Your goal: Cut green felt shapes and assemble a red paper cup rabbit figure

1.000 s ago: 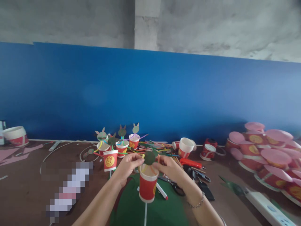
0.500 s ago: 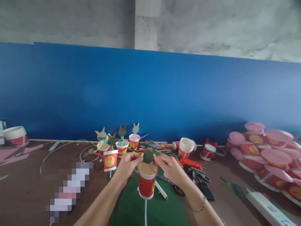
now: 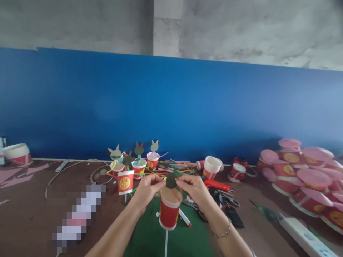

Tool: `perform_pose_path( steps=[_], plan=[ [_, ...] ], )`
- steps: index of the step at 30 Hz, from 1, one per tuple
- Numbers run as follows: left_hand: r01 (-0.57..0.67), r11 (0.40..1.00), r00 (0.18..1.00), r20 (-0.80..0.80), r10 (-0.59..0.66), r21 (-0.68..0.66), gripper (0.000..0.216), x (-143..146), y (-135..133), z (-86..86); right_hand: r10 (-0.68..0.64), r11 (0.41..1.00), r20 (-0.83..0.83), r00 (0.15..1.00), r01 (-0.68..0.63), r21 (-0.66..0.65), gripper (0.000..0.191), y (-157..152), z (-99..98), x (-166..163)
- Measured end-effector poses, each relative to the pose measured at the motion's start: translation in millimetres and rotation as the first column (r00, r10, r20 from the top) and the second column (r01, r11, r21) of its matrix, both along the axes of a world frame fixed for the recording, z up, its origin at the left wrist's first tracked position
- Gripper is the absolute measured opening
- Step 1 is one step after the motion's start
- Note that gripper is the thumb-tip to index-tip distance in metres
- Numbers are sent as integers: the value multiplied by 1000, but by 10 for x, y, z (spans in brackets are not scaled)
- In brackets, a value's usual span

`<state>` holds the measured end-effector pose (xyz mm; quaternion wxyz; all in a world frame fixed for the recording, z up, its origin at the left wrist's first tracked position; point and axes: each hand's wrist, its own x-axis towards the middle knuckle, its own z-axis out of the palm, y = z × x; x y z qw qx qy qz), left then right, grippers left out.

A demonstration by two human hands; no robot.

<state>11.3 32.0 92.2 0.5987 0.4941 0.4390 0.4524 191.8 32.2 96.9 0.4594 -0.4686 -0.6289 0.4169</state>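
Observation:
A dark green paper disc (image 3: 171,181) is pinched at its left edge by my left hand (image 3: 150,187) and at its right edge by my right hand (image 3: 192,187). A small yellow bit shows at my left fingertips and an orange strip (image 3: 176,194) by my right ones, running down into the cup. The red-and-white paper cup (image 3: 169,212) sits just under the disc, tilted slightly, with a white stick (image 3: 166,242) below its base. Whether my fingers also touch the cup's rim is hard to see. Beneath lies a green sheet (image 3: 144,232).
Finished-looking cups with animal-head cutouts (image 3: 125,182) stand at the left. Behind the hands lie coloured strips (image 3: 177,165) and a white cup (image 3: 212,167). Scissors (image 3: 199,211), a marker (image 3: 184,217) and a red tool (image 3: 217,185) lie near my right hand. Pink-topped cups (image 3: 313,176) pile up at right.
Both hands, the disc and the cup have shifted slightly right and a little lower. The cup leans a bit more, showing more of its inside.

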Motion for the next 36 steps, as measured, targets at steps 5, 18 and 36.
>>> perform_pose_path(
  steps=[5, 18, 36],
  plan=[
    [22, 1000, 1000, -22, -22, -12, 28, -2, 2, 15, -11, 1000, -39, 999, 10, -20, 22, 0, -13, -7],
    [25, 999, 997, -74, -22, 47, 29, 7, 33, -50, -17, 996, -36, 999, 13, -92, 23, -37, 24, -57],
    [44, 995, 967, -255, -20, 86, 48, -99, 146, -116, 11, 999, 119, 993, -15, 30, 33, -4, -149, -193]
  ],
)
